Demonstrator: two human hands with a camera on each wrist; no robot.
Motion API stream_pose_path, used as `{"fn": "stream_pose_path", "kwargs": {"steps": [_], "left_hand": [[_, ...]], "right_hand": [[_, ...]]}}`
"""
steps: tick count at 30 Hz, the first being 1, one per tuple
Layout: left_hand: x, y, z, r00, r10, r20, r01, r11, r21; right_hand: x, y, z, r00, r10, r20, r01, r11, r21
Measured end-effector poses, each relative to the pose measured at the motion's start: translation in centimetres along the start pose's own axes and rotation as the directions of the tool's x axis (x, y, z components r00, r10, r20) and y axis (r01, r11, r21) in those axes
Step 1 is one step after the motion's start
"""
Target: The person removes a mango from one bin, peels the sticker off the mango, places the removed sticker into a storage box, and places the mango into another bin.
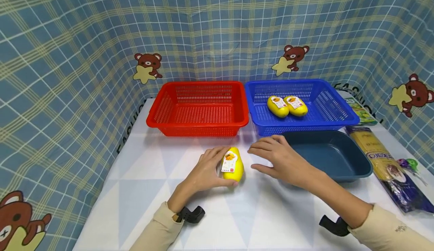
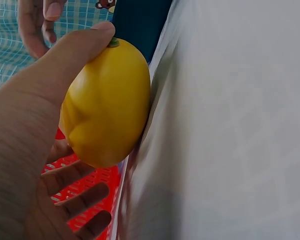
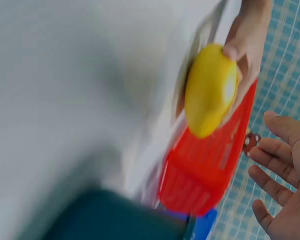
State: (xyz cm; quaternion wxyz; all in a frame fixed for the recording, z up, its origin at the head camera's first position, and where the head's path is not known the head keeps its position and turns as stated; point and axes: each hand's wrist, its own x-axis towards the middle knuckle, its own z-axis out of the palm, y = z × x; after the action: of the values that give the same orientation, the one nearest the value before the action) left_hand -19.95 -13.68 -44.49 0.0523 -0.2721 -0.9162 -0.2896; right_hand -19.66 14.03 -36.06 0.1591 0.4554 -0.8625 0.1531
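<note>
A yellow mango (image 1: 238,167) with a white picture label lies on the table in front of the red basket. My left hand (image 1: 207,172) holds it from the left, thumb at the near end and fingers along the far end. Close up in the left wrist view, the thumb rests by the green stem spot of the mango (image 2: 110,105). To its right, my right hand (image 1: 279,160) hovers with fingers spread and nothing in them, partly over the dark teal tub (image 1: 364,168). Two more labelled mangoes (image 1: 296,106) lie side by side in the blue basket (image 1: 339,121).
The red basket (image 1: 198,125) stands at the back left, beside the blue one. Along the right edge lie a long pasta packet (image 1: 386,160), a green packet (image 1: 361,111) and small purple and green items (image 1: 411,164). Plaid cloth (image 1: 217,29) walls the table in.
</note>
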Motion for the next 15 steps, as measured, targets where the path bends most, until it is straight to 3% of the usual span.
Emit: {"fn": "stream_pose_path", "kwargs": {"steps": [6,15], "left_hand": [[0.0,0.0,-0.1,1.0,-0.002,0.008,0.002,1.0,-0.012],[0.0,0.1,-0.1,1.0,0.013,-0.008,-0.013,1.0,-0.008]], "right_hand": [[1.4,-1.3,2.1,0.997,-0.078,-0.023,0.079,0.997,0.021],[2.2,-2.3,4.5,0.993,-0.12,-0.012,0.12,0.993,0.011]]}}
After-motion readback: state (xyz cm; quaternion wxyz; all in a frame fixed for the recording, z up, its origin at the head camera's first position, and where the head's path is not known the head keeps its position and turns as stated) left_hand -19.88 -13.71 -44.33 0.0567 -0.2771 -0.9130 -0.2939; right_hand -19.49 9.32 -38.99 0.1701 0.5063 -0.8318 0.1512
